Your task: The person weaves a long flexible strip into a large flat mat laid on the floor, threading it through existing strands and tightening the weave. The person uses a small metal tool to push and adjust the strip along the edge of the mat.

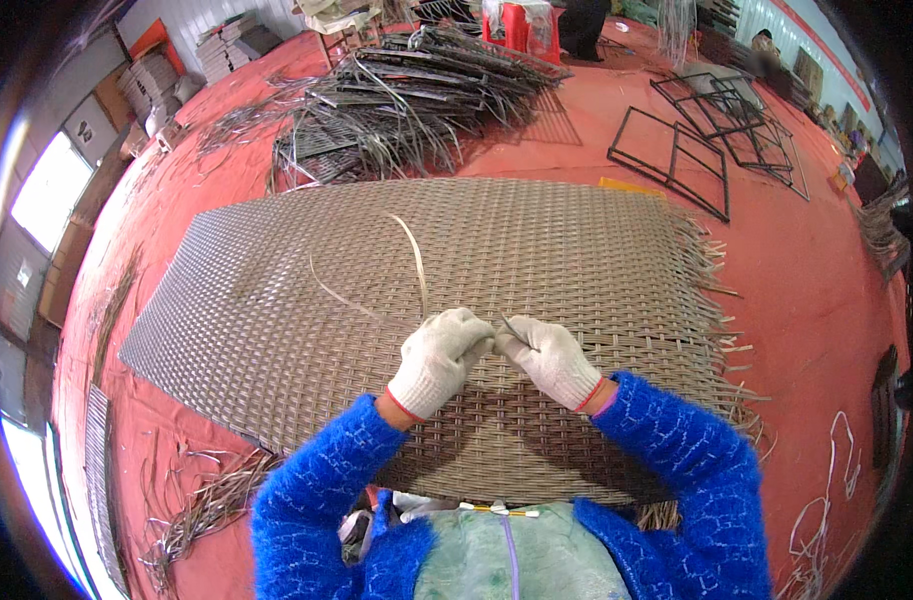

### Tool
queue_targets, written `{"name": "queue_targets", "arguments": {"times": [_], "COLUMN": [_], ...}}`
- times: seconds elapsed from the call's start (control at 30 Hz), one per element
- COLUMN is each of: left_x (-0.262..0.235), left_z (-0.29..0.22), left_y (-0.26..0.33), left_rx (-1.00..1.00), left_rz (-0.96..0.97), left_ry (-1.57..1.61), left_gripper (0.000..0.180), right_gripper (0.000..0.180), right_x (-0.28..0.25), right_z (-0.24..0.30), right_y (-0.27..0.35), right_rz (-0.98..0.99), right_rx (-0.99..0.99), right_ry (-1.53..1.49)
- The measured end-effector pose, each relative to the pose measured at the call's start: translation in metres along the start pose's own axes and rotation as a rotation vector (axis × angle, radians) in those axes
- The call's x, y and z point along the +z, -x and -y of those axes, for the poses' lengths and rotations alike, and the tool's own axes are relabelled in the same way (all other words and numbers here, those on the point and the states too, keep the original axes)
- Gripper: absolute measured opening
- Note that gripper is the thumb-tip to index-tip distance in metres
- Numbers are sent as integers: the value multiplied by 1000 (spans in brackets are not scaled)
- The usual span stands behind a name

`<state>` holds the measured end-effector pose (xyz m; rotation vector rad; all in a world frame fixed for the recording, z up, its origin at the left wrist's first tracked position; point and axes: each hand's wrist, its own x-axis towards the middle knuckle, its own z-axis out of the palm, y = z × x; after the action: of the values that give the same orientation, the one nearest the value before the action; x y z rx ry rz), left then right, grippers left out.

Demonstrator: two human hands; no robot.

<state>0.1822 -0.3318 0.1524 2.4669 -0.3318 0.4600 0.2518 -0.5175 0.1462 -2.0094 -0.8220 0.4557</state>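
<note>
A large brown woven wicker panel [576, 250] lies in front of me, with loose strand ends sticking out along its right edge. Over its middle, my left hand [439, 360] and my right hand [548, 362], both in white knit gloves, are close together. The left fingers are closed on a flat wicker strip [414, 254], whose light tail curves up and away over the panel. A thinner strand also bends out to the left. Between the right thumb and fingers a short dark strip end is pinched; whether it belongs to the same strip, I cannot tell.
Beyond the panel a heap of dark woven pieces [406, 100] lies on the red floor covering [816, 290]. Black metal frames [671, 160] lie at the far right. Loose strips [211, 510] are scattered at the near left, and a white cord [828, 490] at the near right.
</note>
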Motion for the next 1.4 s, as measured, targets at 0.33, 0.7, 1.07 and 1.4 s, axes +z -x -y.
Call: {"name": "queue_targets", "arguments": {"times": [0.33,0.7,1.07,1.4], "left_x": [3,10,5,-6], "left_z": [74,74,71,76], "left_y": [16,16,14,14], "left_rx": [-405,-506,-546,-452], "left_rz": [38,3,77,-99], "left_ry": [18,131,101,-58], "left_gripper": [10,12,17,15], "right_gripper": [35,33,18,13], "right_x": [-10,-23,-5,11], "right_z": [-15,15,5,-1], "right_y": [9,-20,-35,-36], "right_rz": [-26,61,-49,-92], "right_rx": [-157,-217,-513,-466], "right_ry": [661,1035,1196,1105]}}
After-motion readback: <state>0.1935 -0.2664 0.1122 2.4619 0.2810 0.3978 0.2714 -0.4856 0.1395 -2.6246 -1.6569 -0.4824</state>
